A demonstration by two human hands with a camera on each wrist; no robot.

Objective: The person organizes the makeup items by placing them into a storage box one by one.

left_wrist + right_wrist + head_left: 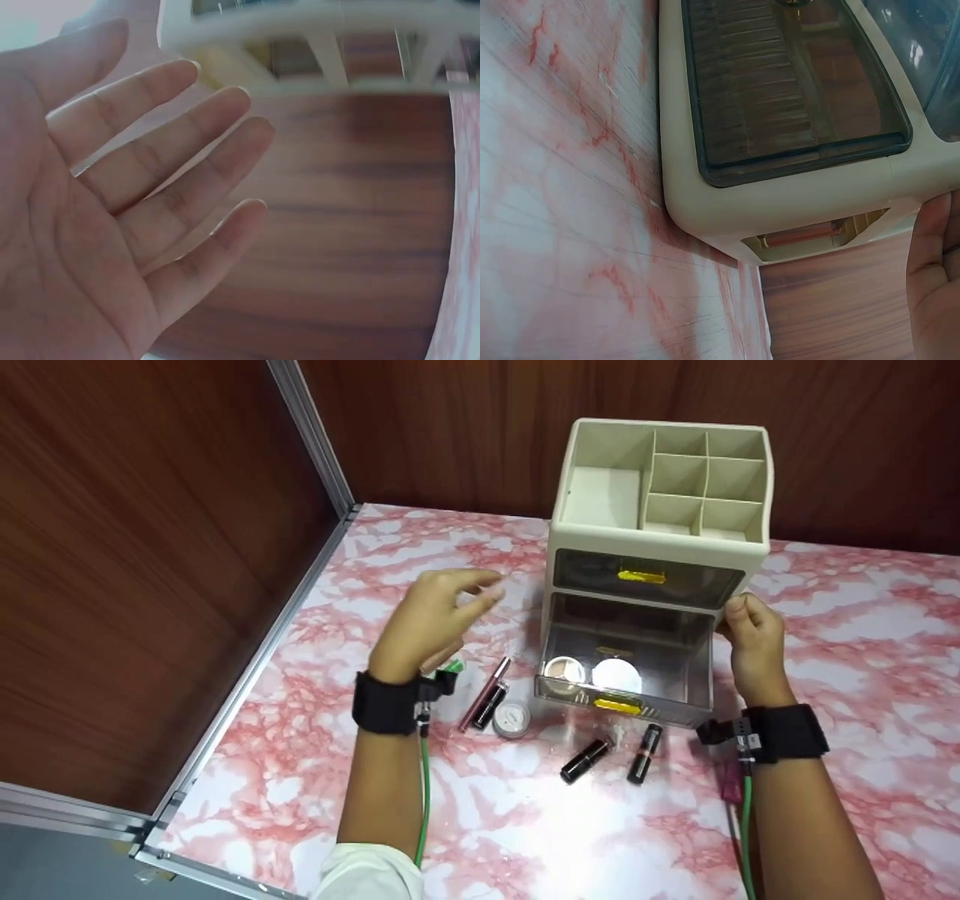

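Observation:
A cream makeup organizer [660, 538] stands at the back of the table, with its middle clear drawer [664, 706] pulled out. Inside the drawer lie a round palette [564, 669] and a round white item [616, 675]. My right hand [759, 649] grips the organizer's right side, thumb at the front edge; some fingers are hidden behind it. In the right wrist view, part of that hand [934, 277] touches the cream frame. My left hand [431, 619] hovers left of the organizer, fingers loosely spread and holding nothing; its palm [67, 247] shows in the left wrist view.
Left of the drawer lie a lip gloss tube [484, 696], a black tube [491, 706] and a round jar [511, 719]. Two lipsticks, one black [585, 760] and one black with a pinkish band [645, 754], lie in front. A wooden panel [450, 435] stands behind.

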